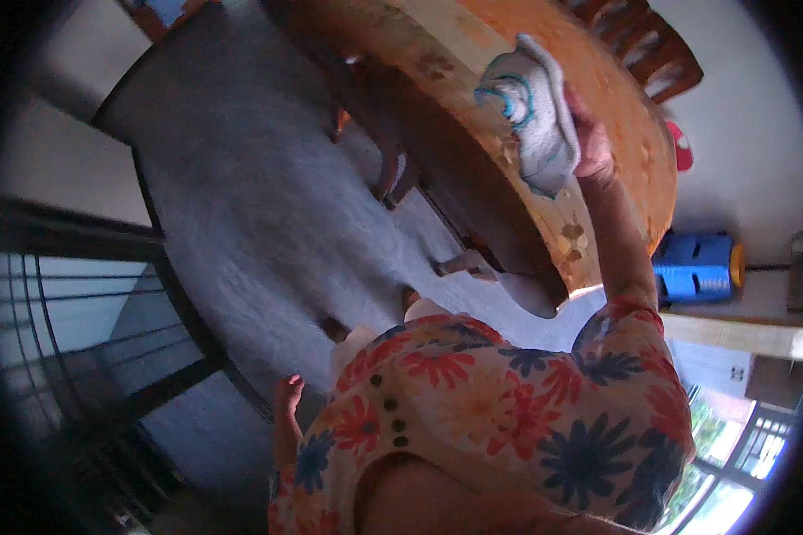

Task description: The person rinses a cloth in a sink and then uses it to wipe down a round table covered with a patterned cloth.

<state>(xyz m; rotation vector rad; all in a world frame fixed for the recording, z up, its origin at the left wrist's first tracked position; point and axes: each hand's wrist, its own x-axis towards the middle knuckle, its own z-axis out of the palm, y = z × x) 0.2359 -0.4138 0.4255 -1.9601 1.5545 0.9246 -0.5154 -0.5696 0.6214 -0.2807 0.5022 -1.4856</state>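
Note:
My right hand (592, 140) is shut on a bunched white cloth with turquoise lines (549, 120), over the near part of a table. A glossy, flower-patterned cover in orange and beige (622, 114) lies over the tabletop. Whether the cloth touches the cover cannot be told. Low at the left, beside my flowered shirt, my left hand (290, 391) hangs with curled fingers and nothing visible in it, away from the table.
A wooden chair back (662, 53) stands beyond the table. Past its right end are a blue plastic object (696, 267) and a red item (681, 147). Wooden legs show beneath the table on the grey floor (241, 200). A barred door or window (87, 314) is at the left.

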